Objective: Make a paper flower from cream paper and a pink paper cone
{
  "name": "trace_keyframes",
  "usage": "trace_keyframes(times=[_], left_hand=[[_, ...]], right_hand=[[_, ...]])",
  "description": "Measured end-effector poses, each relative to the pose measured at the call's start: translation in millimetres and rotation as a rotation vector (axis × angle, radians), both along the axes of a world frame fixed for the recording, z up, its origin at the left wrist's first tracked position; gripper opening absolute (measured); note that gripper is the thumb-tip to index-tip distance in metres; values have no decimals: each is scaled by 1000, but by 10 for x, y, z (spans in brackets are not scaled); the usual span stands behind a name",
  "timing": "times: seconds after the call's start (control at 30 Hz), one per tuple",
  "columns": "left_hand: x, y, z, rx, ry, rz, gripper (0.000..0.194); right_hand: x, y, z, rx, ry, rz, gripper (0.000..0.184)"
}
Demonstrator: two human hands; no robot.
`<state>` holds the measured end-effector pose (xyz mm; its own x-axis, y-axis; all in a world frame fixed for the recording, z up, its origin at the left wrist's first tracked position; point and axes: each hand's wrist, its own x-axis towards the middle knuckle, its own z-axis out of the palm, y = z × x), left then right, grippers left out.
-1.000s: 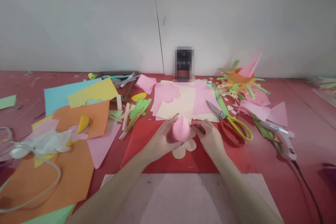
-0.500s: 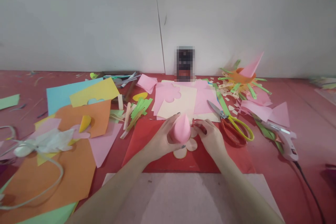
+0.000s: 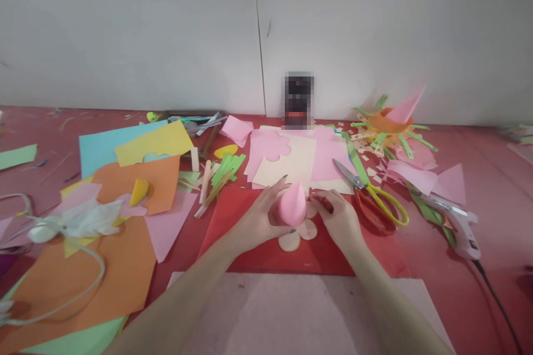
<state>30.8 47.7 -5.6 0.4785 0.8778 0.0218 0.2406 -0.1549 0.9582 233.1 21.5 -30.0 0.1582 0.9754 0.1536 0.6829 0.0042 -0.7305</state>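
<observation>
A pink paper cone (image 3: 293, 206) stands over a pale flower-shaped cutout (image 3: 290, 241) on a red sheet (image 3: 250, 255). My left hand (image 3: 263, 212) is wrapped round the cone's left side, thumb in front and fingers behind. Just right of the cone, my right hand (image 3: 336, 215) has its thumb and forefinger pinched together near a petal (image 3: 311, 209). What that pinch holds, if anything, is too small to make out. The cone's base is partly hidden by my left hand.
Scissors (image 3: 377, 199) with yellow and red handles lie right of my right hand. Farther right rests a glue gun (image 3: 460, 227) with a black cord. Coloured paper (image 3: 125, 266) covers the left side. Behind stands an orange paper piece (image 3: 389, 121) with green strips and a pink cone.
The whole view has shifted slightly, so everything sits a little farther right. My hands keep nearly the same hold around the cone.
</observation>
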Motion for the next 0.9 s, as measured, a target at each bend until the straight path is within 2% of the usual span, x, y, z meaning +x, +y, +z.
trace_keyframes(times=[0.17,0.37,0.47,0.57,0.63,0.73,0.9], left_hand=[[-25,11,-38,35,125,-24,72],[-27,9,-41,34,154,-29,71],[-26,-3,-28,-15,122,-32,78],[-32,6,-15,-92,26,-35,88],[-44,40,-15,-106,-75,5,78],[-69,127,-40,-111,-310,134,54],[-86,235,-67,-299,-633,314,49]], right_hand=[[4,-7,-15,-16,-15,5,19],[-1,-3,1,-30,-22,-4,16],[-9,-8,22,-26,-2,-4,17],[-8,-8,20,-4,30,-15,20],[-3,-4,7,9,37,-29,22],[8,4,-20,21,52,-48,24],[18,0,-53,34,99,-102,29]])
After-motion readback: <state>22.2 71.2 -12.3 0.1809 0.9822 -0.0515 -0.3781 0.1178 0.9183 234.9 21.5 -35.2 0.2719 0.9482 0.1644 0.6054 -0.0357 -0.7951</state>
